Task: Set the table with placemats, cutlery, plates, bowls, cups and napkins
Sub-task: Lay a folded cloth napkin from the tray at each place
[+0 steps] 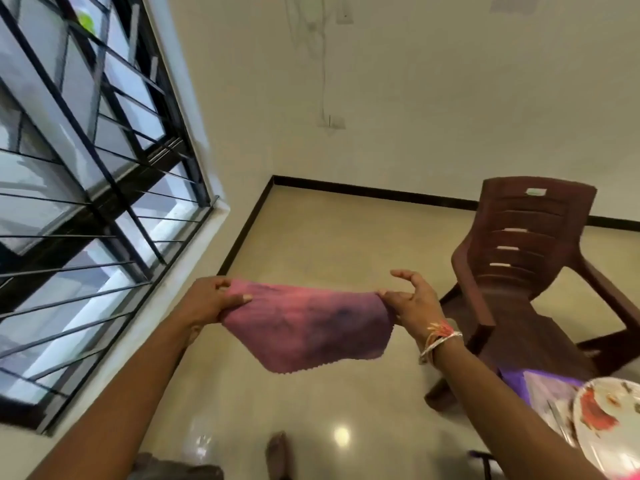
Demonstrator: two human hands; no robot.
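Observation:
I hold a pink-purple cloth napkin (308,327) stretched out in the air over the floor. My left hand (207,301) pinches its left top corner, and my right hand (414,301) pinches its right top corner with the other fingers spread. The cloth hangs down between them with a zigzag lower edge. At the bottom right, a white plate (609,424) with a red and orange pattern rests on a purple placemat (540,386); both are cut off by the frame edge.
A brown plastic armchair (519,271) stands to the right on the shiny beige floor (329,237). A barred window (86,202) fills the left side. A foot (278,452) shows at the bottom centre.

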